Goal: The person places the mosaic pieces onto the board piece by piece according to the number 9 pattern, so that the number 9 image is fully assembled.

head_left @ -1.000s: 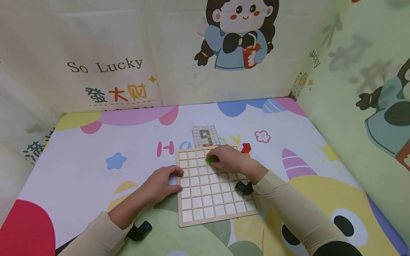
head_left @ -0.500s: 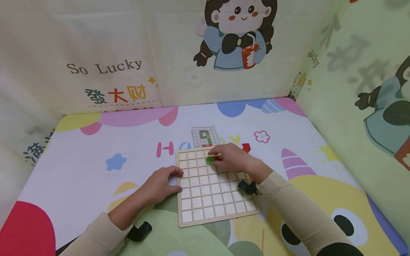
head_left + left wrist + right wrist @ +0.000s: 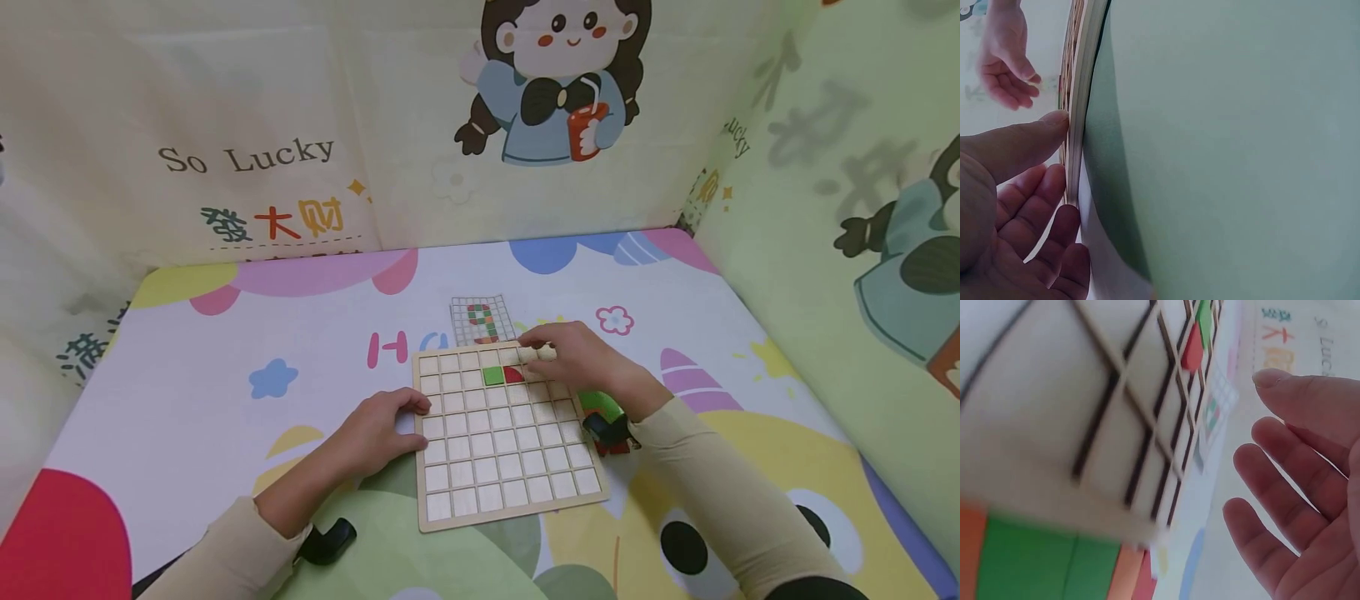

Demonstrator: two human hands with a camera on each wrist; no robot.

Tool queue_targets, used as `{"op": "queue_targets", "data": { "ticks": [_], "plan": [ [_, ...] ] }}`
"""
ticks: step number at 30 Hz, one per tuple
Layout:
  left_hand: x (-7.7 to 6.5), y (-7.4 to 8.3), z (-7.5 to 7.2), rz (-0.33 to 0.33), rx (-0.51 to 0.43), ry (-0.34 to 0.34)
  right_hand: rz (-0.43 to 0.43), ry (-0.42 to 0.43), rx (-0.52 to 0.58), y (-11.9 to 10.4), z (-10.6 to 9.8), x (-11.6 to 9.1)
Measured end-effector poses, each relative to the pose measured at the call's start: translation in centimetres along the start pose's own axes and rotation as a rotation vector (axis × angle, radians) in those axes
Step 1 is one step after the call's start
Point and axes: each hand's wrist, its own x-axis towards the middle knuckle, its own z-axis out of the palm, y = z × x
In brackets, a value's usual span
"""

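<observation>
Your left hand (image 3: pixel 378 433) rests relaxed against the board's (image 3: pixel 502 492) left edge, thumb on top. Your right hand (image 3: pixel 573 358) hovers over the board's far right corner, fingers loosely spread, holding nothing. Green tile (image 3: pixel 492 376) and red tile (image 3: pixel 513 375) sit side by side in the board's second row.

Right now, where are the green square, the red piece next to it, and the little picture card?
green square (image 3: pixel 492 376), head view, middle of its top face
red piece (image 3: pixel 513 376), head view, its curved red face
picture card (image 3: pixel 482 321), head view, the coloured pattern
</observation>
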Motion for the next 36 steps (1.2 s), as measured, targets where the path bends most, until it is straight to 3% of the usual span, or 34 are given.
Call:
{"op": "queue_targets", "data": {
  "ticks": [12,20,36],
  "plan": [
    [0.1,0.1,0.0,-0.005,0.010,0.001,0.105,0.035,-0.003,3.3,-1.9,-1.2],
    [0.2,-0.1,0.3,-0.017,-0.001,0.006,0.075,0.107,-0.034,5.4,-2.1,-1.5],
    [0.2,-0.2,0.3,-0.013,0.008,0.008,0.093,0.098,-0.017,7.0,-1.8,-1.8]
  ]
}}
